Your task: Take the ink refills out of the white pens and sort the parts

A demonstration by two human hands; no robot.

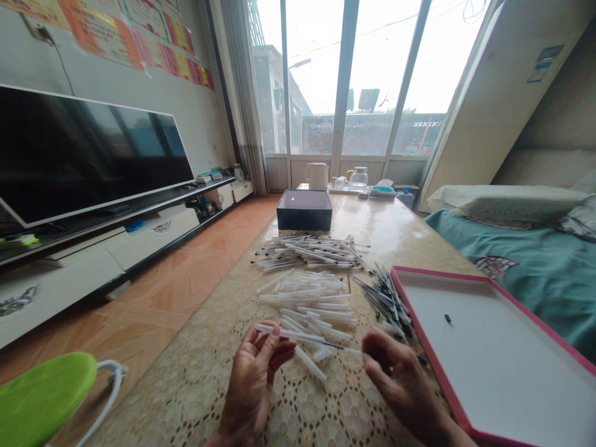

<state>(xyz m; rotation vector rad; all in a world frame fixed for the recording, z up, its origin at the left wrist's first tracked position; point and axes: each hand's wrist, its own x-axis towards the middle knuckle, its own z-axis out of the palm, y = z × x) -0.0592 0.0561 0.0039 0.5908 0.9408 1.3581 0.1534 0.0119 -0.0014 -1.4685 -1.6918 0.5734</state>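
Pen barrel [277, 331], translucent white, above the table [186, 388]: our left hand [254, 372] pinches it, our right hand [395, 372] the part-dark refill [334, 345] at its end; wall posters' [105, 34] print we find too blurred to read.

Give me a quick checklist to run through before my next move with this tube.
1. White tube in left hand: ok, gripped.
2. Thin rod in right hand: ok, held near its end.
3. Rod in line with tube: ok.
4. Rod wholly inside tube: not ok, a length shows between the hands.
5. How deep the rod sits in the tube: cannot tell.
6. Pink-rimmed tray bare: not ok, holds a small black piece.
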